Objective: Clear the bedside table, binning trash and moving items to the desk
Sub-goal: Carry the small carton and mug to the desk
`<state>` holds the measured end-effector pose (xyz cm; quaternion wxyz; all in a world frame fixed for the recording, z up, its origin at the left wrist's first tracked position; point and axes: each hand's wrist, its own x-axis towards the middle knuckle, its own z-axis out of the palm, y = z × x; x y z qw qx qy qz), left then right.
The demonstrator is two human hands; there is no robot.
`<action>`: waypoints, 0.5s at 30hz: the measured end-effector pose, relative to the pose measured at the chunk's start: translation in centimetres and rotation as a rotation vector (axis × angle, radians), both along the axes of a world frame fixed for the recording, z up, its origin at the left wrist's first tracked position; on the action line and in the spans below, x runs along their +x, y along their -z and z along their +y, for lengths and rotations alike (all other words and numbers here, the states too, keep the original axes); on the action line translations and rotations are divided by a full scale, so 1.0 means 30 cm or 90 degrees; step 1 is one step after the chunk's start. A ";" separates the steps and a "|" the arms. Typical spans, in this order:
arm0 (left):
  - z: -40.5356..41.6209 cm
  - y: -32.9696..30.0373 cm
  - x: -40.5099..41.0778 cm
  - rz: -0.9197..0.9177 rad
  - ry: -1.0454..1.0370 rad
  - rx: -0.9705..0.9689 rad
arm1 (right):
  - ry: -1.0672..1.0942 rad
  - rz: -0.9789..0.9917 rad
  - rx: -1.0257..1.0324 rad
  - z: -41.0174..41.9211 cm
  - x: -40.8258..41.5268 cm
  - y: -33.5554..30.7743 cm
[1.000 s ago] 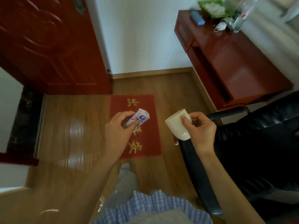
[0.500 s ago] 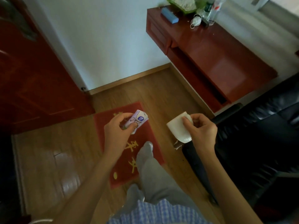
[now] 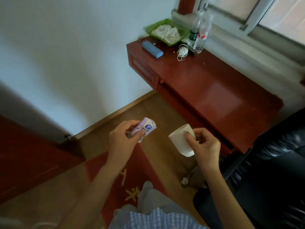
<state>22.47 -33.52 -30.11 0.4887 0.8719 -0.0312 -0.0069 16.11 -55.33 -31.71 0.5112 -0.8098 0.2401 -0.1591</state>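
the left hand pinches a small tissue pack, the right hand grips a tilted white cup, with the red desk beyond both hands.

The left hand pinches a small crumpled purple-and-white tissue packet between thumb and fingers; the right hand grips a plain white ceramic cup, tilted with its mouth toward the upper right; both are held above the wooden floor and a red mat with yellow characters; ahead, the glossy red-brown wooden bench carries a blue oblong case, a green tray of white scraps, a white face mask and two clear plastic bottles; a black leather chair stands at right.
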 end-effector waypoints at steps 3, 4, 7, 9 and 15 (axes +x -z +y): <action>-0.038 -0.002 0.165 0.002 0.004 -0.041 | 0.013 -0.009 -0.001 -0.037 0.159 -0.037; -0.047 0.005 0.210 0.016 0.007 -0.049 | 0.018 -0.009 -0.001 -0.047 0.201 -0.046; -0.075 0.023 0.349 0.032 0.016 -0.082 | 0.033 -0.019 -0.005 -0.080 0.322 -0.059; -0.094 0.037 0.453 0.028 0.034 -0.087 | 0.047 -0.016 -0.004 -0.101 0.411 -0.052; -0.153 0.067 0.817 0.021 0.106 -0.083 | 0.123 -0.001 -0.017 -0.123 0.679 -0.020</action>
